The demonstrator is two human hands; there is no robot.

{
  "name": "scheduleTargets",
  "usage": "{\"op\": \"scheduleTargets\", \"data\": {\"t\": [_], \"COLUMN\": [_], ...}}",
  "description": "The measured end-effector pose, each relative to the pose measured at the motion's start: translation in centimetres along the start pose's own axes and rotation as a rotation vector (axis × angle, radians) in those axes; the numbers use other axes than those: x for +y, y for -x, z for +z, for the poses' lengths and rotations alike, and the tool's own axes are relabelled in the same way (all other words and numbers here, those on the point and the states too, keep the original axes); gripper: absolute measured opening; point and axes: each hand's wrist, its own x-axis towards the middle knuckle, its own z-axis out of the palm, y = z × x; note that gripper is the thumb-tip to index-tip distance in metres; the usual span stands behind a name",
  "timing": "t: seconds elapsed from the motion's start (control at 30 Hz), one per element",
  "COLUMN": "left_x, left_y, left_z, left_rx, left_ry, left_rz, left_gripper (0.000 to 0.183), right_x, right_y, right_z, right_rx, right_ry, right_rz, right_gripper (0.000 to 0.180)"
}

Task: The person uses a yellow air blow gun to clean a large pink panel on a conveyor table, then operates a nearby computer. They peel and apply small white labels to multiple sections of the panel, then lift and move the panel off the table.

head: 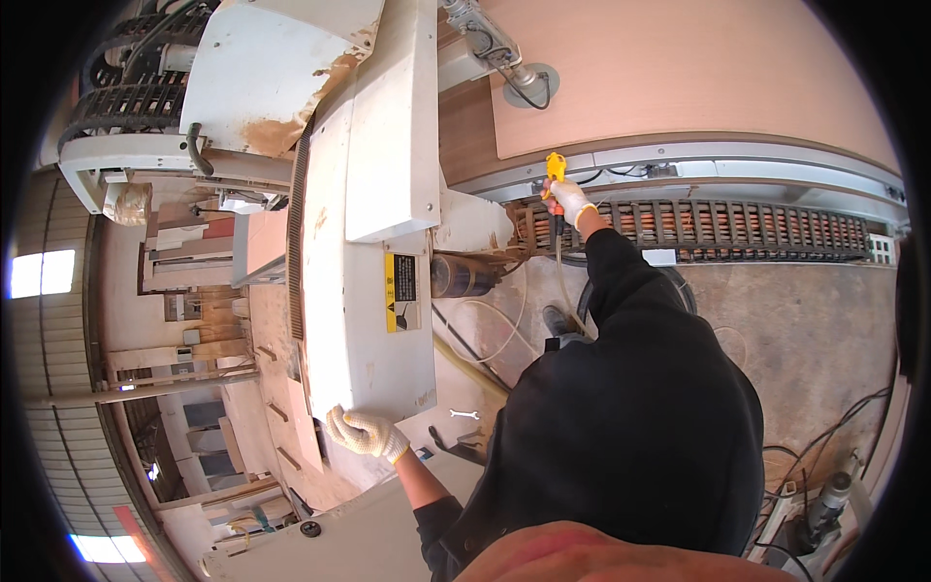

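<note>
The view is turned sideways. My right hand (571, 200), in a white knit glove, grips a yellow air blow gun (556, 166) by its handle. A pale hose (563, 280) runs from its orange and black fitting. The gun's head is over the metal side rail (611, 158) of a machine bed. My left hand (366, 434), in a dotted knit glove, is at the corner of a dusty white machine housing (385, 364). Its fingers are loosely bent, and contact with the housing is hard to judge. A yellow-and-black warning label (402, 292) is on that housing.
A large brown board (691, 73) lies on the bed beneath a suction cup (537, 86). Beside the rail runs a cable chain (727, 229). An open-end wrench (464, 415) and cables (829, 429) are also around me. My shoe (556, 320) stands near a loose hose loop (484, 331).
</note>
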Motion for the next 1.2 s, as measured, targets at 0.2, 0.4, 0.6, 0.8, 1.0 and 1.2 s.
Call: {"op": "scheduleTargets", "data": {"t": [0.2,0.4,0.6,0.8,1.0,1.2], "left_x": [0.2,0.3,0.0,-0.6,-1.5,-2.2], "left_y": [0.0,0.1,-0.1,0.1,0.1,0.0], "left_z": [-0.1,-0.1,0.1,0.2,0.5,0.4], "left_rx": [-0.009,-0.018,-0.018,-0.018,0.009,-0.032], "left_ry": [0.007,-0.016,0.007,-0.017,0.001,-0.072], "left_rz": [-0.051,-0.079,-0.034,-0.013,0.016,0.098], "left_gripper": [0.031,0.032,0.031,0.033,0.033,0.032], "right_x": [0.0,1.1,1.2,0.1,-0.4,2.8], "right_y": [-1.4,-2.2,-1.4,0.3,0.5,-2.2], "right_z": [1.7,2.5,2.9,1.7,-0.2,4.4], "right_rx": [-0.011,-0.019,-0.188,-0.159,0.206,0.245], "right_ry": [0.085,0.145,0.659,0.575,-0.052,-0.474], "right_rz": [-0.009,0.064,0.255,0.369,-0.112,-0.113], "right_gripper": [0.01,0.014,0.013,0.016,0.006,0.011]}}
